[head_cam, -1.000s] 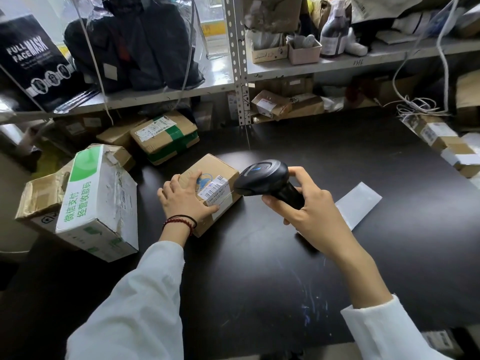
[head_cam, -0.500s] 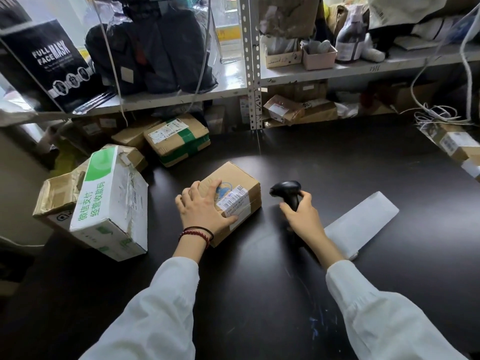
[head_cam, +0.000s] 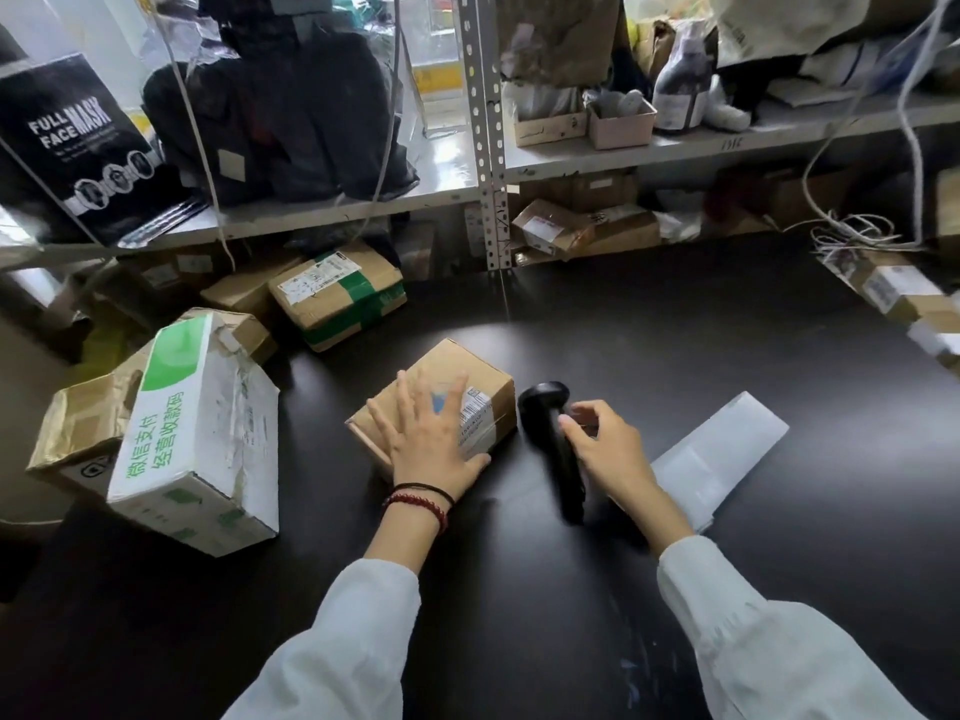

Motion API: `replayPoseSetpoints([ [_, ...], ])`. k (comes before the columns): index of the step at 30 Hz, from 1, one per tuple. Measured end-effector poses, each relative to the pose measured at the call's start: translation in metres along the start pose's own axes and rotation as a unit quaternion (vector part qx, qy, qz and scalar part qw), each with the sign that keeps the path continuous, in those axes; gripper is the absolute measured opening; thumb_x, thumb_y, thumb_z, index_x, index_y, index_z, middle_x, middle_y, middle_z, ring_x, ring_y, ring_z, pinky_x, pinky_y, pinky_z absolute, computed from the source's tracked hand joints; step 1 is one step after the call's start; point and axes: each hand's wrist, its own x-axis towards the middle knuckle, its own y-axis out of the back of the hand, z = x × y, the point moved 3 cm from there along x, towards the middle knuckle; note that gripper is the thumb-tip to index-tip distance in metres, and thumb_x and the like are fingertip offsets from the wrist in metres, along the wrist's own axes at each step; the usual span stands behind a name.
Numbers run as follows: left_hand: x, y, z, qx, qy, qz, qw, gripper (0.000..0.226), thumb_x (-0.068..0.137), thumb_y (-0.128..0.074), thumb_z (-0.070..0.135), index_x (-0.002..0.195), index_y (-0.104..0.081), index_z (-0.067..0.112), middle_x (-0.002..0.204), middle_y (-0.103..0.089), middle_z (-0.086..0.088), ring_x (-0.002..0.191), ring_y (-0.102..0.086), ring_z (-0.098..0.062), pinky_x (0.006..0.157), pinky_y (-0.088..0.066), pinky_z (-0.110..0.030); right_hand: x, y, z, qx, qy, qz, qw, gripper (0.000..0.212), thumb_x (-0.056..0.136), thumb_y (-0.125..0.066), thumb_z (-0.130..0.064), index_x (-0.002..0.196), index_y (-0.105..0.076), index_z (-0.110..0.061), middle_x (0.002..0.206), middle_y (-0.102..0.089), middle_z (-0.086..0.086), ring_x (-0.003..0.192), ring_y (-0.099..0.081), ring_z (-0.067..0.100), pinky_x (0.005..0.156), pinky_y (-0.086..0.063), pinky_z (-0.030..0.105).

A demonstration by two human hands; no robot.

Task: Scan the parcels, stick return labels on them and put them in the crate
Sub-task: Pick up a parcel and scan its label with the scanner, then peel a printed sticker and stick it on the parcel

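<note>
Parcel [head_cam: 483,376] at mid-bench [head_cam: 675,330]; left hand [head_cam: 431,439] lies flat on its top, fingers spread wide. Right hand [head_cam: 608,449] is at the scanner [head_cam: 545,407], which lies just right of the parcel; blur hides whether its curled fingers grip it. White label strip [head_cam: 727,439] lies further right, long axis diagonal, nearer the right hand. Cluttered shelves [head_cam: 675,148] stand behind.

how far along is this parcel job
Done: scanner lies on the table, so scanning looks finished. In hand: left hand flat on the small parcel; right hand at the scanner, grip unclear. Left: white label sheet is unstuck, no crate in view, more parcels wait.
</note>
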Motion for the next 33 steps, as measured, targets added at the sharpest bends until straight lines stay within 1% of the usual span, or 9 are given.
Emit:
replayPoseSetpoints([
  [3, -0.003, -0.004, 0.046, -0.027, -0.108, 0.090, 0.990, 0.077, 0.066, -0.077, 0.043, 0.135, -0.046, 0.030, 0.145, -0.040, -0.006, 0.137, -0.033, -0.029, 0.108, -0.017, -0.062, -0.015, 0.031, 0.007, -0.014, 0.034, 0.065, 0.997, 0.015, 0.094, -0.060, -0.027, 0.103, -0.065, -0.017, 0.099, -0.068, -0.004, 0.092, -0.060, 0.012, 0.079, -0.039, 0.017],
  [4, -0.003, -0.006, 0.061, -0.049, -0.147, 0.129, 0.979, 0.068, 0.058, -0.082, 0.039, 0.121, -0.057, 0.029, 0.130, -0.054, -0.001, 0.124, -0.049, -0.026, 0.103, -0.028, -0.056, -0.020, 0.042, 0.013, -0.025, 0.040, 0.085, 0.995, 0.012, 0.093, -0.060, -0.027, 0.099, -0.066, -0.018, 0.096, -0.067, -0.006, 0.090, -0.060, 0.010, 0.077, -0.038, 0.017],
  [6, -0.005, -0.011, 0.088, -0.107, -0.228, 0.159, 0.955, 0.048, 0.057, -0.083, 0.032, 0.101, -0.064, 0.030, 0.105, -0.064, 0.008, 0.101, -0.060, -0.019, 0.087, -0.035, -0.039, -0.029, 0.062, 0.026, -0.045, 0.037, 0.119, 0.991, 0.009, 0.092, -0.061, -0.026, 0.091, -0.066, -0.019, 0.092, -0.067, -0.007, 0.085, -0.059, 0.008, 0.073, -0.038, 0.017],
  [12, -0.010, -0.040, 0.151, -0.233, -0.439, 0.006, 0.868, 0.015, 0.071, -0.072, 0.005, 0.082, -0.068, 0.015, 0.077, -0.067, -0.002, 0.071, -0.064, -0.025, 0.062, -0.052, -0.033, -0.053, 0.093, 0.066, -0.058, -0.016, 0.120, 0.991, 0.004, 0.089, -0.065, -0.026, 0.087, -0.069, -0.026, 0.085, -0.068, -0.012, 0.077, -0.060, 0.000, 0.063, -0.040, 0.009],
  [16, -0.013, -0.061, 0.169, -0.239, -0.450, -0.069, 0.858, 0.011, 0.078, -0.069, 0.009, 0.086, -0.072, 0.015, 0.079, -0.067, -0.006, 0.071, -0.063, -0.027, 0.063, -0.053, -0.034, -0.060, 0.089, 0.086, -0.081, -0.026, 0.057, 0.995, 0.011, 0.093, -0.061, -0.029, 0.098, -0.068, -0.035, 0.096, -0.070, -0.017, 0.089, -0.062, -0.003, 0.076, -0.045, 0.009],
  [19, -0.011, -0.065, 0.172, -0.243, -0.433, -0.113, 0.861, 0.013, 0.085, -0.065, 0.019, 0.096, -0.072, 0.015, 0.093, -0.070, -0.007, 0.085, -0.064, -0.028, 0.076, -0.051, -0.034, -0.062, 0.090, 0.090, -0.084, -0.039, 0.011, 0.996, 0.024, 0.091, -0.060, -0.026, 0.112, -0.064, -0.038, 0.106, -0.065, -0.021, 0.096, -0.057, -0.003, 0.076, -0.040, 0.004],
  [23, -0.005, -0.063, 0.174, -0.193, -0.424, -0.151, 0.872, 0.033, 0.087, -0.065, 0.033, 0.117, -0.065, 0.018, 0.114, -0.066, -0.004, 0.104, -0.058, -0.023, 0.088, -0.041, -0.030, -0.058, 0.084, 0.093, -0.124, -0.017, -0.023, 0.992, 0.047, 0.079, -0.074, -0.025, 0.122, -0.058, -0.037, 0.113, -0.055, -0.022, 0.108, -0.051, 0.002, 0.089, -0.037, 0.016],
  [29, -0.006, -0.067, 0.176, -0.211, -0.420, -0.104, 0.876, 0.030, 0.085, -0.068, 0.027, 0.110, -0.065, 0.011, 0.111, -0.065, -0.007, 0.104, -0.054, -0.029, 0.085, -0.041, -0.038, -0.050, 0.080, 0.099, -0.124, 0.010, 0.034, 0.992, 0.045, 0.079, -0.077, -0.027, 0.120, -0.059, -0.033, 0.111, -0.060, -0.010, 0.107, -0.054, 0.011, 0.091, -0.041, 0.024],
  [33, -0.011, -0.064, 0.179, -0.213, -0.431, -0.040, 0.876, 0.023, 0.077, -0.072, 0.016, 0.098, -0.065, 0.009, 0.095, -0.064, -0.010, 0.085, -0.058, -0.034, 0.068, -0.044, -0.039, -0.051, 0.078, 0.102, -0.113, -0.011, 0.048, 0.992, 0.039, 0.080, -0.075, -0.030, 0.114, -0.057, -0.034, 0.102, -0.062, -0.007, 0.095, -0.056, 0.012, 0.082, -0.042, 0.024],
])
